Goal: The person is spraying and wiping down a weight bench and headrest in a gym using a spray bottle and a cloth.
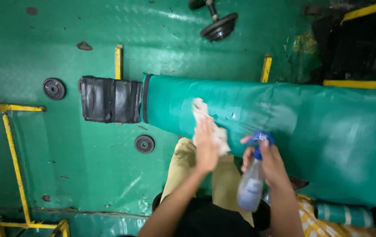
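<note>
1. Head view: we look straight down at a long padded desk [284, 118] covered in green vinyl, running from the middle of the picture out to 3 o'clock
2. Our left hand [206, 149] lies palm down with its fingers spread flat on a crumpled white cloth [202, 112], pressing it onto the near edge of the desk; it is not clenched around the cloth
3. The cloth pokes out past the fingertips toward 12 o'clock and also shows at 3 o'clock of the hand
4. Our right hand [270, 163] is grasping a spray bottle [251, 188] by its neck, with one finger up at the blue trigger head [261, 139]; the clear body hangs down toward 6 o'clock, tilted
5. The bottle sits just at 3 o'clock of the left hand, near it but apart
6. Small wet drops [228, 115] show on the vinyl at 1 o'clock of the cloth
7. A black padded section [110, 99] sits at the 9 o'clock end of the desk, just beside the green pad
8. On the green floor [65, 166] lie two round black weight plates: one [144, 144] at 9 o'clock of the left hand, another [54, 88] farther out at 10 o'clock
9. A dumbbell [216, 24] lies at 12 o'clock near the top edge
10. A yellow metal frame [14, 162] stands at the far 9 o'clock side
11. Our tan trousers [181, 169] show beneath the arms at 6 o'clock
</note>
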